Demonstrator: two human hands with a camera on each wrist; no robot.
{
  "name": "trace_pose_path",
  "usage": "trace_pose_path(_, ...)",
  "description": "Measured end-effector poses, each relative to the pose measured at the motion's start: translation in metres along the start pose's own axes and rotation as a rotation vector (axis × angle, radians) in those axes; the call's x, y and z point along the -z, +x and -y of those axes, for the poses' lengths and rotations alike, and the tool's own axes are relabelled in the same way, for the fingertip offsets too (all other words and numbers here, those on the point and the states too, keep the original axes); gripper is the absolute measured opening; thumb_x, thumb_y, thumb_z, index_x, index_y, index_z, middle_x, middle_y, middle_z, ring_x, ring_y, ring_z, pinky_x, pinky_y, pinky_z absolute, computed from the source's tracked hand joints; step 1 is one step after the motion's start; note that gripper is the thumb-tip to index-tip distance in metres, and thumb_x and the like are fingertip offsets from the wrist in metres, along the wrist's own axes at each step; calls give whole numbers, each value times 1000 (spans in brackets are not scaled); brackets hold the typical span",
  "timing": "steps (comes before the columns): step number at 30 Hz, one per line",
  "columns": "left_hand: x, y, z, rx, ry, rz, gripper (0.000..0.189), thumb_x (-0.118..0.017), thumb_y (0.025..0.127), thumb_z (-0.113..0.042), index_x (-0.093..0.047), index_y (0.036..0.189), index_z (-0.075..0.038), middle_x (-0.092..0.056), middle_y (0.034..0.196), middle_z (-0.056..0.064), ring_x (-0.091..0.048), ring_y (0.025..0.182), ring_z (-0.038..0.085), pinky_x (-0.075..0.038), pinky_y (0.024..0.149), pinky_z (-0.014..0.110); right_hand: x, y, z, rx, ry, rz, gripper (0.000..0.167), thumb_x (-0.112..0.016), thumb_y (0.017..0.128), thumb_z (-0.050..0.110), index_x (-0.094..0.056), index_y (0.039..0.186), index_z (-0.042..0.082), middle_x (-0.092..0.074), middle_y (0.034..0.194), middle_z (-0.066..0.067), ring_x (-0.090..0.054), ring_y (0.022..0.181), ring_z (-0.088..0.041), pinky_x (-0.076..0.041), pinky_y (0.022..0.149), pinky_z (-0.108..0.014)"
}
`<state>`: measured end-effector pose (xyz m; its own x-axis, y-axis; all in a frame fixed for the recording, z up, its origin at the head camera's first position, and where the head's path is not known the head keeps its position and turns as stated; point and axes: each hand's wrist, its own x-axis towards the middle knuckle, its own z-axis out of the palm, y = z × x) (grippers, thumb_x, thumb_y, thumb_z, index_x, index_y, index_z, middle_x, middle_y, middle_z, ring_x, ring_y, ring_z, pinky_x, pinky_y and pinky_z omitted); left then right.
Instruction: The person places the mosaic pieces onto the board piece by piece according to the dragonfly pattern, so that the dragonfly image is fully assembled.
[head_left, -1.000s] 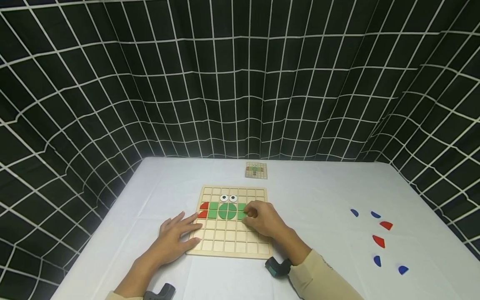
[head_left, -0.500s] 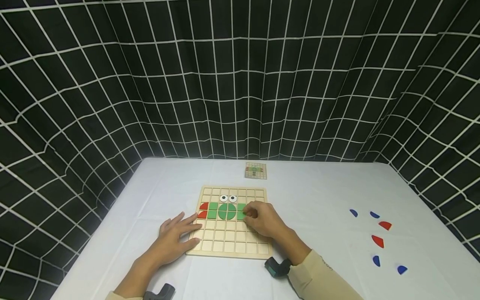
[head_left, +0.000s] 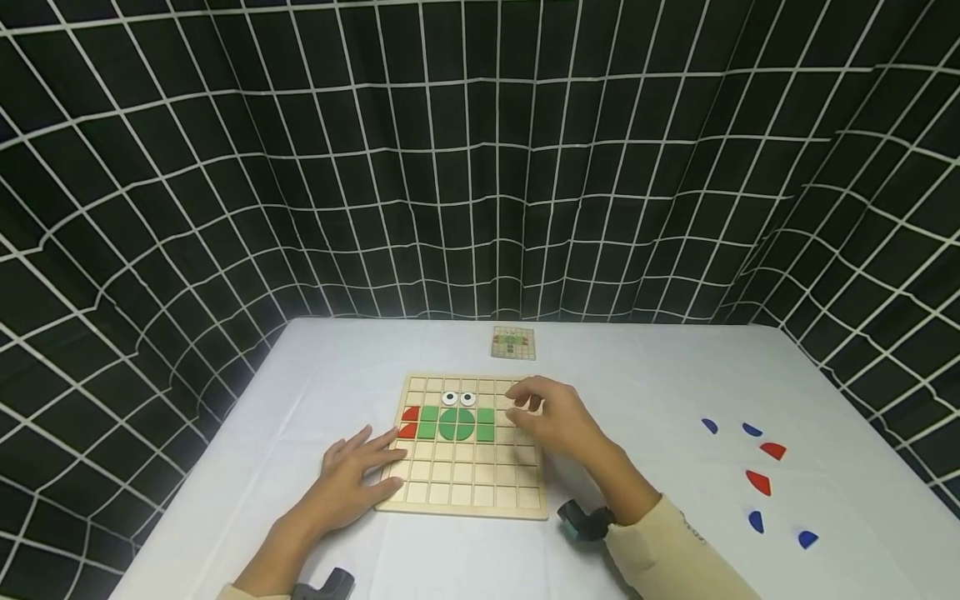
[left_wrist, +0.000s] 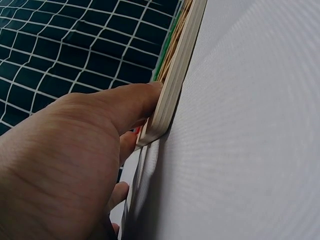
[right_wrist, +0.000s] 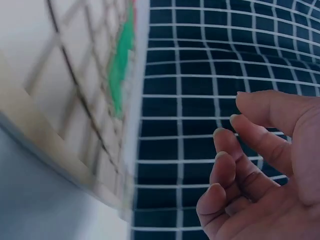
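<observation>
A wooden grid board (head_left: 465,475) lies on the white table. On its left side my left hand (head_left: 352,479) rests with spread fingers; in the left wrist view, the thumb (left_wrist: 137,102) touches the board's edge. Just above the board's right side, my right hand (head_left: 558,421) hovers with bent, relaxed fingers and nothing between them. On the grid sit two eye pieces (head_left: 458,399), a green circle of quarter pieces (head_left: 457,424), green squares on its left (head_left: 427,422) and right (head_left: 485,425), and two red quarter pieces (head_left: 408,422) at the left edge.
Behind the board lies a small pattern card (head_left: 513,342). Loose blue pieces (head_left: 756,522) and red quarter pieces (head_left: 759,482) are scattered on the right of the table (head_left: 637,367). A black curtain with white grid lines (head_left: 480,167) surrounds it.
My right hand has let go of the green square at the right and moved up and right, away from it. The left hand stays on the board's left side.
</observation>
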<state>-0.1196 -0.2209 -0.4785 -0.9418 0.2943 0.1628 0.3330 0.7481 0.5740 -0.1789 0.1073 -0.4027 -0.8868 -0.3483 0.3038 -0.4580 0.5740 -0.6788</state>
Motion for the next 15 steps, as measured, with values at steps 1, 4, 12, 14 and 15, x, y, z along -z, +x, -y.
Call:
trace_pose_path(1,0,0,0,0,-1,1,41,-72,86,-38,-67,124,-22,-42,147,-4,-21,142,34,-3,109,60,6,-1,2,9,-3,-7,18,-74,83,8,-71,101,10,-66,90,2,-55,81,-19,-47,65,-34)
trace_pose_path(4,0,0,0,3,-4,4,41,-72,86,-38,-67,124,-22,-42,148,-4,-20,142,34,-2,109,60,25,-7,5,43,-20,-39,19,-74,82,8,-71,101,9,-67,92,1,-55,80,-21,-48,66,-37)
trace_pose_path(12,0,-1,0,4,4,8,42,-72,86,-38,-67,123,-21,-43,147,-3,-20,142,34,-3,109,59,82,-33,2,66,-131,-137,19,-76,82,6,-71,100,12,-65,91,6,-52,79,-17,-48,67,-39)
trace_pose_path(14,0,-1,0,1,6,4,42,-72,86,-39,-67,123,-21,-43,147,-3,-21,142,34,-3,109,60,96,-41,-3,63,-160,-162,19,-76,82,7,-71,100,12,-64,89,7,-51,79,-18,-47,65,-35)
trace_pose_path(15,0,-1,0,-1,6,2,42,-72,86,-39,-67,123,-21,-43,147,-3,-21,142,34,-3,109,60,103,-46,-6,63,-171,-175,19,-76,83,8,-71,100,13,-63,88,6,-51,78,-18,-47,65,-33)
